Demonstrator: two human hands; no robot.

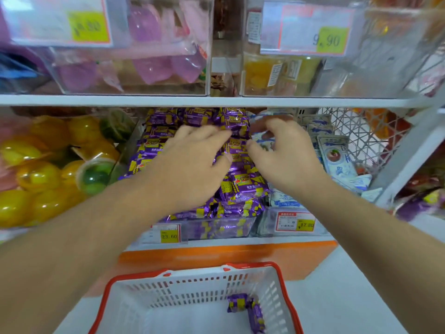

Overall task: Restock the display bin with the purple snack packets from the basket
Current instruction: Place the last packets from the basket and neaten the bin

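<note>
Both hands are over the bin [192, 231], the clear one at the centre of the lower shelf, heaped with purple packets [243, 189]. The left hand [190, 162] lies flat on the heap, fingers straight and pointing to 1 o'clock, pressing the wrappers down. The right hand [279, 153] hovers just at 3 o'clock of it, fingers loosely curled and blurred with motion; whether it pinches a packet, I cannot tell. Down at 6 o'clock sits the basket [115, 283], white with a red rim, and two packets [248, 309] lie in its right corner, touching each other. A yellow price tag [169, 233] hangs on the bin's front. At 9 o'clock of the bin, yellow and green jelly cups [48, 169] pile up. At 3 o'clock, blue-and-white sachets [337, 155] fill the neighbouring bin. Above, at 12 o'clock, clear boxes hold pink jellies [149, 44].
</note>
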